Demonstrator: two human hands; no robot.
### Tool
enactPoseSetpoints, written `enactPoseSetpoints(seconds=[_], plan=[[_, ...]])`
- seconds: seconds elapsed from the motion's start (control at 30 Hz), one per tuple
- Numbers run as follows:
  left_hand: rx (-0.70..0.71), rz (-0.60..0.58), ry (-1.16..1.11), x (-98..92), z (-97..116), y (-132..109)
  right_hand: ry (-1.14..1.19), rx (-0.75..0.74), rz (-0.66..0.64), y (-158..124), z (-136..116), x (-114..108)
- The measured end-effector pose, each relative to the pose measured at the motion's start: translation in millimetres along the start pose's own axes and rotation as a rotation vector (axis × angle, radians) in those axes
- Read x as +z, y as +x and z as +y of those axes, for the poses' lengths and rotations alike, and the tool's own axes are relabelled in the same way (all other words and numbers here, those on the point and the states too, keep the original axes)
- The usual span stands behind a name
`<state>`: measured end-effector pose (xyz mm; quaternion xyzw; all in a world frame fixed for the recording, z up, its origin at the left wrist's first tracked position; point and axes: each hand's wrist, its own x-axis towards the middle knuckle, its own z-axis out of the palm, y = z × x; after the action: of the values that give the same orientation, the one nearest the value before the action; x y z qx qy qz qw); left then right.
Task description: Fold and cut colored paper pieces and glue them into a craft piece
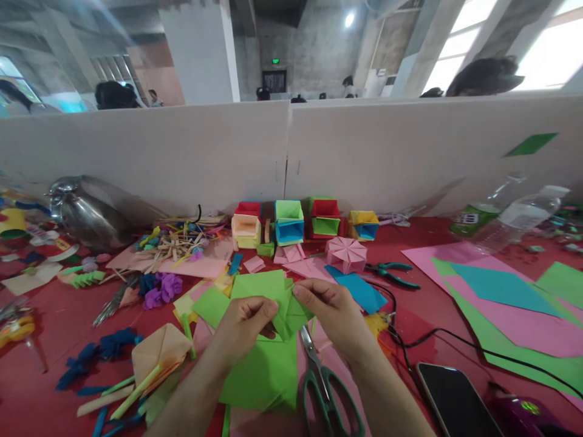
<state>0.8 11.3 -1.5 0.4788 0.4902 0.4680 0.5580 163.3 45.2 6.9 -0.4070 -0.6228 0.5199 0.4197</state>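
Both my hands hold a folded piece of green paper (pixel 286 306) above the red table (pixel 54 340). My left hand (pixel 243 328) pinches its lower left part, fingers curled. The fingers of my right hand (pixel 330 312) pinch the paper's upper right edge. More green sheets (pixel 262 376) lie flat under my hands. Green-handled scissors (pixel 325 388) rest on the table just below my right hand.
Several folded paper boxes (pixel 289 224) stand at the back by a white partition (pixel 182 152), with a pink pleated piece (pixel 346 254), pliers (pixel 392 272), a phone (pixel 458 400), a black cable (pixel 455 343), plastic bottles (pixel 514 218), large coloured sheets (pixel 510 303), wooden sticks (pixel 175 243), a steel kettle (pixel 88 212).
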Motion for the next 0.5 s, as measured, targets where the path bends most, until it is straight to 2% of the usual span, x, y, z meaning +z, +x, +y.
enactPoseSetpoints(seconds=[0.33, 0.5], plan=[[0.050, -0.061, 0.097, 2.2, -6.0, -1.6, -0.022, -0.008, 0.000, -2.7, -8.8, 2.2], [0.119, -0.003, 0.214, 0.2, -5.4, -4.4, -0.029, -0.032, -0.016, -2.7, -7.3, 3.1]])
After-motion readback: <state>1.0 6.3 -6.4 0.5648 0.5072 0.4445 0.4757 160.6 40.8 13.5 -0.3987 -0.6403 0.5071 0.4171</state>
